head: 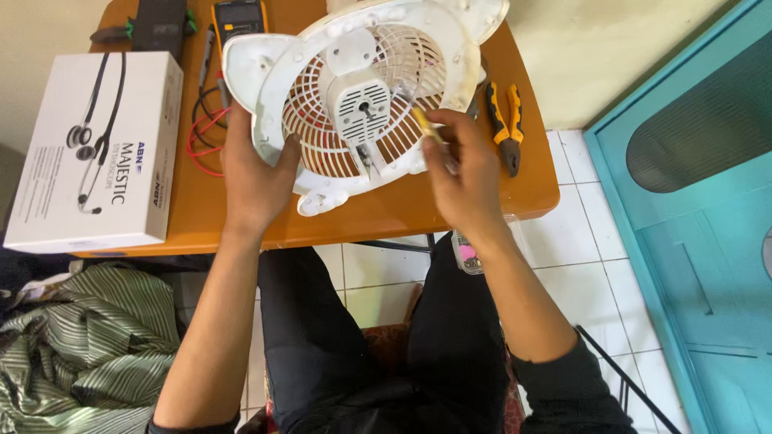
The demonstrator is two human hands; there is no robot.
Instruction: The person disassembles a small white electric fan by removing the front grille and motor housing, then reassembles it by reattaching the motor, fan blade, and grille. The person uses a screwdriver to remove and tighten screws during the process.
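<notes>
- White plastic made up the fan housing (366,88), a round shell with a grille of thin ribs, and it stood tilted on the orange table (378,210), its back side turned to the person
- The left hand (256,178) gripped the housing at its left rim: the thumb lay over the grille edge, and the other fingers were curled behind the shell, so they were mostly hidden
- The right hand (465,178) was closed around a thin tool with a yellow handle (429,128); the fingers were bent tightly together, with almost no gap between them
- The tip of this tool pointed to the grille near the square centre hub (363,104), but I cannot tell if it touched the plastic
- Pliers with orange and black grips (507,120) lay on the table just beside the right hand, at the right edge
- A white cardboard box (96,149) rested on the left part of the table, well apart from both hands
- A yellow multimeter (238,18) with red and black leads (205,133) lay behind the housing, near the left hand
- A small clear case (467,255) was seen under the right wrist, by the table edge
</notes>
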